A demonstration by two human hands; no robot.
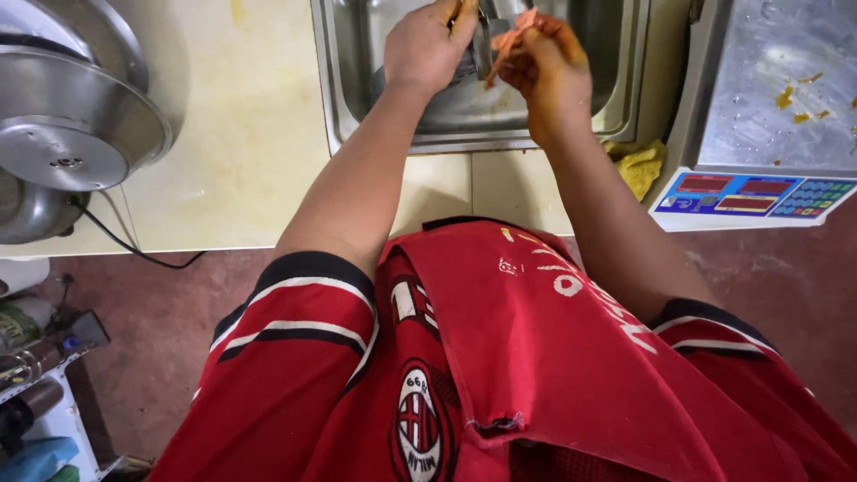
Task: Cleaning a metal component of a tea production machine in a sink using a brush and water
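Both my hands reach over a steel sink point(339, 98) at the top of the view. My left hand point(427, 45) is closed around a dark object at the sink's middle, part of it hidden by my fingers. My right hand point(549, 67) pinches an orange strip point(511, 40), thin and bent, held just beside the left hand. My fingers are stained orange. What lies in the sink under my hands is hidden.
A large steel bowl point(76, 116) with a black cord point(134, 250) sits at the left on the pale counter point(241, 161). A yellow cloth point(638, 165) lies right of the sink. A weighing scale point(759, 192) with a steel pan stands at the far right.
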